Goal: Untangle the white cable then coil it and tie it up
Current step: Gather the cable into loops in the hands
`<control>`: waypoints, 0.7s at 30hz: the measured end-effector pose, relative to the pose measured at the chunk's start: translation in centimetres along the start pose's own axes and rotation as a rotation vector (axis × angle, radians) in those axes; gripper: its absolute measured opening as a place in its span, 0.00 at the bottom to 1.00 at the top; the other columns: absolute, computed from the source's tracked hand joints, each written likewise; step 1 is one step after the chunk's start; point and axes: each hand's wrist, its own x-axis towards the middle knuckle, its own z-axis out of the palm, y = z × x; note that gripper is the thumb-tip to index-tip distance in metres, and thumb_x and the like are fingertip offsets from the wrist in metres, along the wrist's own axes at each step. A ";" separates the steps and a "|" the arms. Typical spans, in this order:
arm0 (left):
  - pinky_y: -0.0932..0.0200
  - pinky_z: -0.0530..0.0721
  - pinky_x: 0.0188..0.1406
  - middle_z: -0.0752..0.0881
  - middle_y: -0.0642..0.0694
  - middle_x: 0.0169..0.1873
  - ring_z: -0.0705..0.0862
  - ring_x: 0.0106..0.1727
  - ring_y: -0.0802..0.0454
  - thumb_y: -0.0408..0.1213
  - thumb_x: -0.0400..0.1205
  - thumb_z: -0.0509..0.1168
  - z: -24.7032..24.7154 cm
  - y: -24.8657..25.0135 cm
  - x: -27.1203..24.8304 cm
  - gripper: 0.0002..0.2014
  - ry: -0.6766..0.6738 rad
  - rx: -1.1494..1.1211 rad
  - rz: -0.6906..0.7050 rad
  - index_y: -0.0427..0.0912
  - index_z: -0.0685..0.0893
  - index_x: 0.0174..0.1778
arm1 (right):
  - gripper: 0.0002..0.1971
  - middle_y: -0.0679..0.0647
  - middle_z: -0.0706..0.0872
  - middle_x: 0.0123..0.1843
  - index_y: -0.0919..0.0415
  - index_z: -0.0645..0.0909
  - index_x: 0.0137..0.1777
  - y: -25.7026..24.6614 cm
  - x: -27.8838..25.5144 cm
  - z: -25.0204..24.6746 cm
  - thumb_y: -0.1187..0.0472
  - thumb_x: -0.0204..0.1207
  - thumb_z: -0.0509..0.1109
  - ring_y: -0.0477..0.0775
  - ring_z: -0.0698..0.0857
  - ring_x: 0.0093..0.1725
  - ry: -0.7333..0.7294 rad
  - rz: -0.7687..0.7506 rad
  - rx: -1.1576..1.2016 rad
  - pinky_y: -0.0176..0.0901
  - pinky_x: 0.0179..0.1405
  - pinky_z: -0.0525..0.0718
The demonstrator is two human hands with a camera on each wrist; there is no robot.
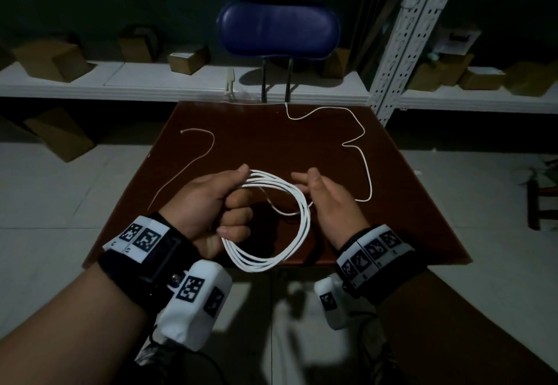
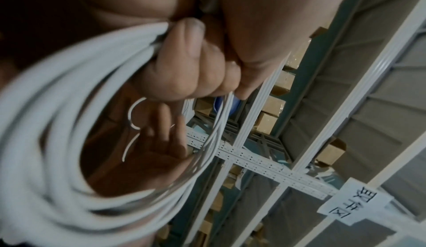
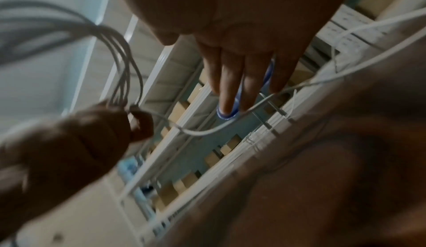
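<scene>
The white cable is partly wound into a coil (image 1: 297, 227) of several loops that hangs above the brown table (image 1: 259, 143). My left hand (image 1: 238, 194) grips the coil's left side, fingers curled round the strands (image 2: 161, 39). Just right of the coil is my right hand (image 1: 305, 180), with its fingers (image 3: 230, 79) straight and nothing pinched. One loose strand (image 3: 207, 132) crosses just beyond those fingertips. A long tail (image 1: 363, 155) snakes over the table's right side to the far edge. A second tail (image 1: 193, 158) lies on the left of the table.
A blue chair (image 1: 279, 29) stands behind the table's far edge. Grey metal shelving (image 1: 181, 82) with cardboard boxes (image 1: 51, 59) runs along the back, with a perforated upright (image 1: 401, 40) at the right. Pale tiled floor (image 1: 60, 191) surrounds the table.
</scene>
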 end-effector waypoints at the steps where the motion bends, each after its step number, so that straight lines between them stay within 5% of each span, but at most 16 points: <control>1: 0.67 0.51 0.19 0.62 0.50 0.22 0.56 0.18 0.57 0.45 0.83 0.63 -0.2 0.1 -0.1 0.18 -0.014 -0.006 -0.012 0.46 0.68 0.29 | 0.27 0.43 0.91 0.60 0.43 0.87 0.59 0.2 0.0 -0.1 0.32 0.82 0.51 0.44 0.85 0.64 -0.054 -0.001 -0.076 0.52 0.71 0.78; 4: 0.67 0.53 0.17 0.62 0.51 0.21 0.58 0.16 0.58 0.46 0.84 0.62 -0.8 0.5 -0.1 0.19 -0.051 -0.042 -0.033 0.46 0.67 0.28 | 0.15 0.42 0.90 0.51 0.43 0.84 0.58 0.2 0.0 -0.6 0.42 0.87 0.57 0.51 0.85 0.58 -0.249 -0.032 -0.591 0.58 0.70 0.76; 7: 0.66 0.53 0.17 0.61 0.52 0.20 0.59 0.16 0.58 0.46 0.83 0.62 -1.2 0.8 0.0 0.20 -0.042 -0.052 -0.022 0.46 0.67 0.27 | 0.15 0.46 0.89 0.44 0.46 0.83 0.53 -0.6 -0.2 -1.3 0.42 0.86 0.57 0.53 0.82 0.49 -0.297 -0.083 -0.940 0.53 0.68 0.70; 13: 0.65 0.54 0.17 0.61 0.51 0.20 0.58 0.16 0.57 0.46 0.85 0.61 -1.3 0.5 0.5 0.20 0.030 -0.098 0.044 0.46 0.65 0.28 | 0.17 0.45 0.84 0.27 0.52 0.84 0.32 -0.7 0.4 -2.0 0.42 0.77 0.74 0.40 0.81 0.29 0.036 0.006 -0.410 0.38 0.30 0.74; 17: 0.66 0.54 0.15 0.60 0.53 0.19 0.57 0.15 0.58 0.46 0.87 0.58 -1.1 0.5 0.9 0.22 0.043 -0.168 0.087 0.47 0.67 0.26 | 0.27 0.50 0.80 0.23 0.60 0.80 0.28 -0.9 0.7 -3.2 0.36 0.71 0.76 0.53 0.82 0.27 0.147 0.033 -0.454 0.48 0.30 0.78; 21: 0.65 0.53 0.14 0.61 0.53 0.17 0.58 0.14 0.58 0.49 0.86 0.58 -1.2 0.8 1.2 0.26 0.050 -0.177 0.081 0.47 0.67 0.20 | 0.25 0.57 0.81 0.23 0.59 0.85 0.31 -1.0 0.8 -3.5 0.38 0.77 0.71 0.58 0.80 0.24 0.123 0.081 -0.314 0.47 0.27 0.76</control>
